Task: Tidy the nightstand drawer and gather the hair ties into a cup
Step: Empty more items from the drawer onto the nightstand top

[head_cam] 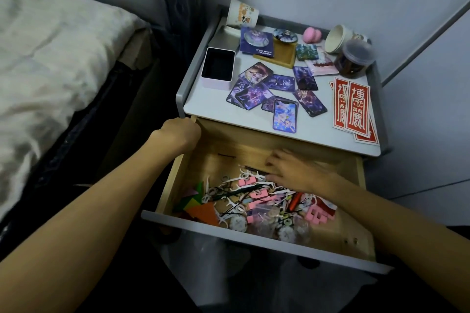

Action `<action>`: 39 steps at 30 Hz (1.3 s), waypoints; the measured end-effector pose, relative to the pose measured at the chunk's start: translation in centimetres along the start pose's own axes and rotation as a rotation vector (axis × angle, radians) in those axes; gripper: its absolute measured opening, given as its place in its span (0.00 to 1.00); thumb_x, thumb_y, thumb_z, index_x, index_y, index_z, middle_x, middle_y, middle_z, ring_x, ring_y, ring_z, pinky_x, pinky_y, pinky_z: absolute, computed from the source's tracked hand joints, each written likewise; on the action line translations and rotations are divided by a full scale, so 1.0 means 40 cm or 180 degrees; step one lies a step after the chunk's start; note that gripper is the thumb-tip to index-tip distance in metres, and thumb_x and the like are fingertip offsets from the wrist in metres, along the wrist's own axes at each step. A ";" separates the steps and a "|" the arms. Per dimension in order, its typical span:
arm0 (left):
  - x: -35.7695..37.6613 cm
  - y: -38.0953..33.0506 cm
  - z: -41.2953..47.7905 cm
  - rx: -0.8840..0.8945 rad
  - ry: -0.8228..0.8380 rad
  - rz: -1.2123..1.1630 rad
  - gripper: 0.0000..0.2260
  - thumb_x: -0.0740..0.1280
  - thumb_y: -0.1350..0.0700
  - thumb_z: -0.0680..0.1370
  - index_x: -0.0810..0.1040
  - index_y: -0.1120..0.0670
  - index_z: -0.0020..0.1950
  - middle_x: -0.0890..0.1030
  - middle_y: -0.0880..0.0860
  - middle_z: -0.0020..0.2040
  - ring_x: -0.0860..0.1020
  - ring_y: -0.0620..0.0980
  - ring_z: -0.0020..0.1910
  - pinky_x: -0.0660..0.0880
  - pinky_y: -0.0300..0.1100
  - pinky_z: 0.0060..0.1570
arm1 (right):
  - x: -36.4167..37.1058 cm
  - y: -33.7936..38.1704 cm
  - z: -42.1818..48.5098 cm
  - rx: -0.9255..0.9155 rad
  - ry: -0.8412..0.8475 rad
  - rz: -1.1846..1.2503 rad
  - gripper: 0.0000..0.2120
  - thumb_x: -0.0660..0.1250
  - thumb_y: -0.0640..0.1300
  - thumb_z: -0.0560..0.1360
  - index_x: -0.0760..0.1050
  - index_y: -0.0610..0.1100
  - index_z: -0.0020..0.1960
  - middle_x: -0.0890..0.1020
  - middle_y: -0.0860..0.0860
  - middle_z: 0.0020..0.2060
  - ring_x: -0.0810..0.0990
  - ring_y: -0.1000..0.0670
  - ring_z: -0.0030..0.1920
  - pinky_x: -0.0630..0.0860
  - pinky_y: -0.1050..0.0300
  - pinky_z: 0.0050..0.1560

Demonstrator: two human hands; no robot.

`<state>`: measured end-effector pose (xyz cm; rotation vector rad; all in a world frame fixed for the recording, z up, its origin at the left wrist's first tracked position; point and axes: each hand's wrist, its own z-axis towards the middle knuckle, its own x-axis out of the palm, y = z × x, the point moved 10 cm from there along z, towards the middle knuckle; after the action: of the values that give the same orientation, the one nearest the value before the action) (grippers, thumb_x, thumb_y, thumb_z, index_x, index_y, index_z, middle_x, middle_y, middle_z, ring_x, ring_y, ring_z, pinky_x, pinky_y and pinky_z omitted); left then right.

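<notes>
The nightstand drawer (173, 178) stands pulled out, its wooden floor heaped with small things: black hair ties and pins (229, 192), pink clips (256, 197), white plastic picks, coloured paper pieces (201, 208). My left hand (181, 132) grips the drawer's left wall at the back corner. My right hand (295, 173) reaches into the drawer with fingers spread over the pile, blurred; I cannot see whether it holds anything. A printed paper cup (243, 13) lies tilted at the back left of the nightstand top. Another paper cup (337, 38) lies on its side at the back right.
On the nightstand top (211, 107) lie several picture cards (284, 114), a pink open box (218, 67), red paper strips (354, 107), a wooden tray (284, 57), a pink object (312, 34) and a lidded jar (354, 58). The bed (50, 58) is at left, a wall behind.
</notes>
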<state>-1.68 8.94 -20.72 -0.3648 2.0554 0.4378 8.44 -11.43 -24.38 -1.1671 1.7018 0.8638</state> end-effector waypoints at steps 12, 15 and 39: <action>0.002 -0.001 -0.003 0.0129 0.0088 -0.0055 0.10 0.57 0.68 0.79 0.75 0.57 0.43 0.69 0.54 0.35 0.72 0.50 0.33 0.69 0.42 0.32 | 0.036 0.271 0.207 -0.0610 -0.0036 0.0842 0.21 0.68 0.59 0.72 0.76 0.49 0.61 0.75 0.45 0.56 0.72 0.44 0.58 0.71 0.51 0.56; -0.004 -0.007 -0.003 0.0166 0.0042 -0.0023 0.09 0.58 0.68 0.79 0.75 0.58 0.46 0.69 0.53 0.35 0.81 0.54 0.46 0.79 0.45 0.44 | 0.071 0.269 0.169 -0.0879 0.0175 0.0717 0.18 0.69 0.58 0.74 0.78 0.49 0.58 0.75 0.47 0.52 0.72 0.45 0.55 0.71 0.49 0.53; 0.000 -0.012 -0.003 0.0199 0.0020 0.0111 0.07 0.58 0.68 0.79 0.72 0.60 0.44 0.68 0.54 0.36 0.81 0.56 0.50 0.75 0.44 0.40 | 0.070 0.294 0.078 -0.0836 0.0436 0.0806 0.08 0.67 0.43 0.76 0.79 0.47 0.55 0.79 0.51 0.52 0.77 0.49 0.56 0.75 0.49 0.56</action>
<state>-1.57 8.46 -20.76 -0.2934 2.0790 0.3928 -2.32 -5.86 -27.39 -1.2217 1.9190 1.2164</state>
